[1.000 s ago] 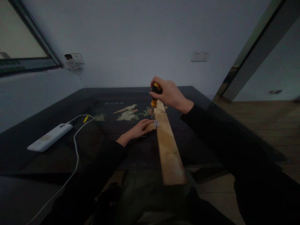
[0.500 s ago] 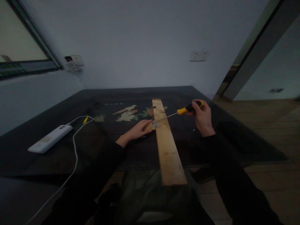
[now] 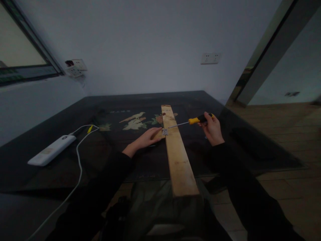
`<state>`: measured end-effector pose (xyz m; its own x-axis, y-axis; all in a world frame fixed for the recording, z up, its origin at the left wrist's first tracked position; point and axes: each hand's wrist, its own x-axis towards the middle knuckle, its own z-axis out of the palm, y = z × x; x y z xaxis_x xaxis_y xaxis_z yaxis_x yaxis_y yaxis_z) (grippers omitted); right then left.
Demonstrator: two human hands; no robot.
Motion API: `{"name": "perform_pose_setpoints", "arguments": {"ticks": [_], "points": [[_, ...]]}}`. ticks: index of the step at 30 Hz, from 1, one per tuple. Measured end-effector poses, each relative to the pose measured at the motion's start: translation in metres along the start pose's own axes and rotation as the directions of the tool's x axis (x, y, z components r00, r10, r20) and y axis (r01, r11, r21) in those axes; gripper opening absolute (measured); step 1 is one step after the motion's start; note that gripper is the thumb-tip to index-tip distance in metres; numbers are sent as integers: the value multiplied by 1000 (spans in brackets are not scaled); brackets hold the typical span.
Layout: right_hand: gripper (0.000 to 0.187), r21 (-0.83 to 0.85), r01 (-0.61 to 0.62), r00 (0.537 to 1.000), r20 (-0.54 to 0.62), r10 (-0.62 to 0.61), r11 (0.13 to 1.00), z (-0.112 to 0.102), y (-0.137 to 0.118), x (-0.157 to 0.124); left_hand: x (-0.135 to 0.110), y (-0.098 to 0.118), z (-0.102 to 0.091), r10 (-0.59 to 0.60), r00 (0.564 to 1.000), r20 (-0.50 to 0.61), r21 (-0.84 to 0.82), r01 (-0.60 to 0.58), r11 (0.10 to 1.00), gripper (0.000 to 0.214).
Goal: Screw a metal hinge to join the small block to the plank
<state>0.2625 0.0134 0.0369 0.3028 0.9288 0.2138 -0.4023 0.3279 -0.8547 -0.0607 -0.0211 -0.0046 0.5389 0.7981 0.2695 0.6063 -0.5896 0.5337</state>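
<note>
A long wooden board (image 3: 178,157) lies across the dark table, its near end jutting past the front edge. A small metal hinge (image 3: 165,132) sits at the board's left edge. To the left of the hinge, my left hand (image 3: 144,139) is closed on a short wooden piece (image 3: 159,135), mostly covered by the fingers. My right hand (image 3: 212,130) grips the handle of a yellow and black screwdriver (image 3: 193,120) to the right of the board. The screwdriver's shaft points left, its tip near the hinge; whether it touches anything is too small to tell.
On the table's (image 3: 140,100) left side lies a white power bank (image 3: 51,150), with a white cable (image 3: 79,160) running off the near edge. A dark flat object (image 3: 250,144) rests at the right. A wall with sockets (image 3: 210,58) stands behind.
My right hand has come slightly lower, and the screwdriver is nearer to level. The left hand, board and hinge keep their places while the whole view has shifted a little.
</note>
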Motion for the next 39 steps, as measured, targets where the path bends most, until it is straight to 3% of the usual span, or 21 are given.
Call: {"name": "perform_pose_setpoints", "arguments": {"ticks": [21,25,28,31,33,36,39], "points": [[32,-23,-22,1000,-20,22,999,-2,1,0,0,-3,-2,-7,1000,-10,-7,7,1000,62],[33,-24,-22,1000,-4,22,999,-1,1,0,-1,1,-10,-22,998,-66,11,23,1000,57],[33,-28,-19,1000,-4,19,999,-2,1,0,-2,9,-22,-25,995,-92,8,26,1000,42],[33,-40,-19,1000,-9,19,999,-3,2,0,-5,19,-37,-57,998,-24,-40,56,998,25],[34,-43,-15,1000,-5,15,999,-4,3,1,-8,23,-45,-109,991,79,-77,115,990,23],[34,-48,-10,1000,-4,10,999,-4,4,2,-13,25,-53,-188,946,265,-103,222,970,24],[34,-36,-13,1000,-18,13,999,-3,3,1,-17,23,-55,-242,907,343,-85,287,954,21]]}}
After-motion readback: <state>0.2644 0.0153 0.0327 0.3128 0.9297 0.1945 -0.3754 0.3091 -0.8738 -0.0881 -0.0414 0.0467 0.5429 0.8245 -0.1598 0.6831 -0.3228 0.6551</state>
